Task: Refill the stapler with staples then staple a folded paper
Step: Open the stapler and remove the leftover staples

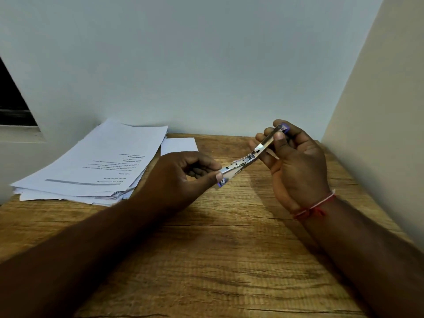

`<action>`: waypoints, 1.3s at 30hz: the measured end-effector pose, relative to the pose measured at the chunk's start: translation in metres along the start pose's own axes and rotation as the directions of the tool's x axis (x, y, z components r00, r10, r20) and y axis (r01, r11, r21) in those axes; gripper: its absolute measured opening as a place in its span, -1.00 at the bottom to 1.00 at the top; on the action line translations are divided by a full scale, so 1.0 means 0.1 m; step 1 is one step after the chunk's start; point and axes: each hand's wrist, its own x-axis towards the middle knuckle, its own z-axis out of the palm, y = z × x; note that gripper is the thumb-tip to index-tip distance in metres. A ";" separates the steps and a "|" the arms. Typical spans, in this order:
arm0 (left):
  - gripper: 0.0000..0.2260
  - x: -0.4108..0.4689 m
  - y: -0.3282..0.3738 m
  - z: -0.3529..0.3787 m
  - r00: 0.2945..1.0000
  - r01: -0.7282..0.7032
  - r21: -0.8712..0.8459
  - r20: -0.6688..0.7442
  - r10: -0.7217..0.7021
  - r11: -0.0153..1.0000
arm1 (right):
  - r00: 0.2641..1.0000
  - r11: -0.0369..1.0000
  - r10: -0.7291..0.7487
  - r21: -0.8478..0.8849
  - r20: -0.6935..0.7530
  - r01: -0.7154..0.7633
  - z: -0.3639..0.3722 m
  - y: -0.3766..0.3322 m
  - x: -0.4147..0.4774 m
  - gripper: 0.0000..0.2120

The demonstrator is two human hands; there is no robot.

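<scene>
1. Step in hand: the refill, by my reading. The stapler (247, 159) is swung open almost flat, its metal channel facing up, and I can see no staples in it or anywhere on the surface (229, 249).
2. Where it is: the stapler is held in the air above the surface, slanting from lower left up to upper right, between the two hands.
3. Left hand (183, 173): thumb and curled fingers pinch the stapler's lower end, with the forearm reaching in from the lower left.
4. Right hand (296, 164): palm turned towards the camera, fingers behind the upper half and the thumb pressed on its front, so it grips that end.
5. Next move, as I judge it: one hand must let go to fetch a strip of staples while the other keeps the stapler open and level. The strip then has to drop straight into the channel before the top is closed.
6. For later: a small white paper (179, 145) lies flat near the wall, partly under a stack (91, 166) of printed sheets, well apart from the hands.
</scene>
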 end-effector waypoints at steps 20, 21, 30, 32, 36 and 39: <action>-0.55 -0.05 0.15 0.00 0.817 0.432 -0.291 0.527 -0.234 0.854 | 0.993 0.992 0.119 -0.029 -0.011 -0.119 0.08 0.00 -0.07 -0.71; -0.55 -0.05 0.14 0.01 0.815 0.444 -0.307 0.528 -0.238 0.842 | 0.993 0.992 0.121 -0.030 -0.011 -0.121 0.08 0.01 -0.07 -0.71; -0.53 -0.02 0.20 0.04 0.764 0.526 -0.395 0.610 -0.212 0.753 | 0.981 0.982 0.184 -0.065 0.057 -0.180 0.07 0.01 -0.09 -0.73; -0.53 -0.01 0.20 0.06 0.760 0.550 -0.453 0.619 -0.196 0.702 | 0.962 0.969 0.238 -0.105 0.136 -0.225 0.09 0.02 -0.13 -0.73; -0.60 -0.01 0.20 0.09 0.771 0.563 -0.488 0.601 -0.210 0.667 | 0.910 0.931 0.329 -0.250 0.251 -0.267 0.15 0.12 -0.22 -0.73; -0.64 -0.01 0.20 0.10 0.808 0.549 -0.528 0.534 -0.248 0.648 | 0.870 0.906 0.395 -0.279 0.294 -0.317 0.19 0.16 -0.28 -0.75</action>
